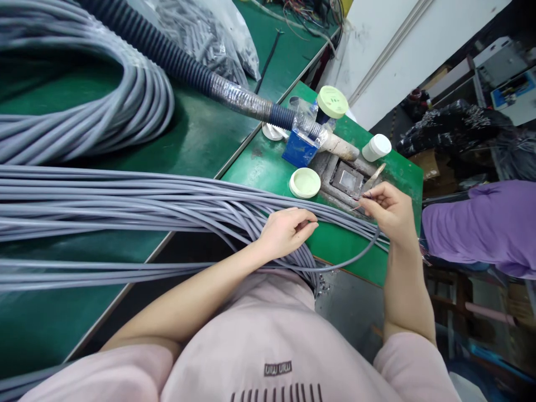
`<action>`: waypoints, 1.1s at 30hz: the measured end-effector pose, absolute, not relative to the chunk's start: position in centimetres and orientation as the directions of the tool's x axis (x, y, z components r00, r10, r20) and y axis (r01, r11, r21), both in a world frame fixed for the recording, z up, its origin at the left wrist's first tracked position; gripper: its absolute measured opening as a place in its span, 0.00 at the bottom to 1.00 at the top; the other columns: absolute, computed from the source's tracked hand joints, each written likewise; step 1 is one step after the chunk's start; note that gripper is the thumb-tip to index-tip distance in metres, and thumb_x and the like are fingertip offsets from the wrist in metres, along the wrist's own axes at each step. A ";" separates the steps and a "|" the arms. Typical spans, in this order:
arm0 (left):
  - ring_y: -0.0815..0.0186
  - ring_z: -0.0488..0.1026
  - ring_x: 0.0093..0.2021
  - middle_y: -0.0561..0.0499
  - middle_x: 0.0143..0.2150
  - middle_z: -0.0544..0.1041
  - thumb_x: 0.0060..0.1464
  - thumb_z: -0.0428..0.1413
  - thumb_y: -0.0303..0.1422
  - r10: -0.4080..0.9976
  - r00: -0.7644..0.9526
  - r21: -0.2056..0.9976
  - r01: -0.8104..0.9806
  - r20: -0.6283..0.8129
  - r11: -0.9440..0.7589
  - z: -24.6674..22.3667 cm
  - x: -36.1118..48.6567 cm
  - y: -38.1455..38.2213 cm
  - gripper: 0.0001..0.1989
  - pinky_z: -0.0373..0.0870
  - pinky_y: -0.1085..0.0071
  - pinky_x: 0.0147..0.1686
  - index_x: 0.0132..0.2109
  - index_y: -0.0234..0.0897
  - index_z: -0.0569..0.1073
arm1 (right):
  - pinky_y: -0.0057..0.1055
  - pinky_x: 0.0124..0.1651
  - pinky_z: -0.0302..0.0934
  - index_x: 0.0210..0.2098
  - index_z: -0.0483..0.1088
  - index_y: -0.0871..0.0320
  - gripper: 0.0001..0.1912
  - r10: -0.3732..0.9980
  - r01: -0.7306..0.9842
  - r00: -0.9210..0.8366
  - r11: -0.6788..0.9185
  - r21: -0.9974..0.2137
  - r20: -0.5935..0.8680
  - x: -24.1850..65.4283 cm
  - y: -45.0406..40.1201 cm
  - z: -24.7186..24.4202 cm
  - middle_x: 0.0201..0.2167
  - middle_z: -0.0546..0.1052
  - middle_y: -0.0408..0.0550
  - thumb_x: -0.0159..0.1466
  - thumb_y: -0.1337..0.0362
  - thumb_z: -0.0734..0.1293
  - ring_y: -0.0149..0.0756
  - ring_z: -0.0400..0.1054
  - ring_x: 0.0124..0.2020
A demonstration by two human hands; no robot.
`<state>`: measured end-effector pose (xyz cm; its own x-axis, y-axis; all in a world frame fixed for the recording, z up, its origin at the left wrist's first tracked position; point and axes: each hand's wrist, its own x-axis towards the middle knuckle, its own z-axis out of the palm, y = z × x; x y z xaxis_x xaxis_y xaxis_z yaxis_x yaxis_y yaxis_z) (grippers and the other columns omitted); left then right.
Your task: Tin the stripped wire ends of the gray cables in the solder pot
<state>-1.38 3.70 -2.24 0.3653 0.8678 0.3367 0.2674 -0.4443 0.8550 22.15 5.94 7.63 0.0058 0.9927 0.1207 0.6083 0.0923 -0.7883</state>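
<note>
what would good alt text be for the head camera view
Head view: the right hand pinches a thin wire end above a metal block with a square recess, while the left hand rests on a long bundle of grey cables across a green workbench. Black corrugated conduit and a grey cable coil lie behind.

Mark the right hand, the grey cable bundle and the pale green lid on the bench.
right hand [387,211]: head view, back of the hand.
grey cable bundle [125,204]: head view, middle of the cables running across the bench.
pale green lid [304,182]: head view, centre of its top.
</note>
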 end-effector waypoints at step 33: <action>0.73 0.67 0.26 0.52 0.29 0.76 0.49 0.64 0.38 0.960 0.281 0.913 -0.391 -0.001 0.116 -1.5 1.5 1.5 0.11 0.63 0.76 0.27 0.35 0.33 0.76 | 0.24 0.20 0.61 0.30 0.70 0.55 0.09 0.960 0.362 0.192 0.125 -0.924 0.205 17.1 1.4 6.0 0.22 0.75 0.40 0.57 0.60 0.73 0.29 0.68 0.19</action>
<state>1.49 1.49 -1.46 0.2811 0.9597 -0.0010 -0.3914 0.1156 0.9129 17.08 1.44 5.98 0.1921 0.9597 0.2051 0.3622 0.1249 -0.9237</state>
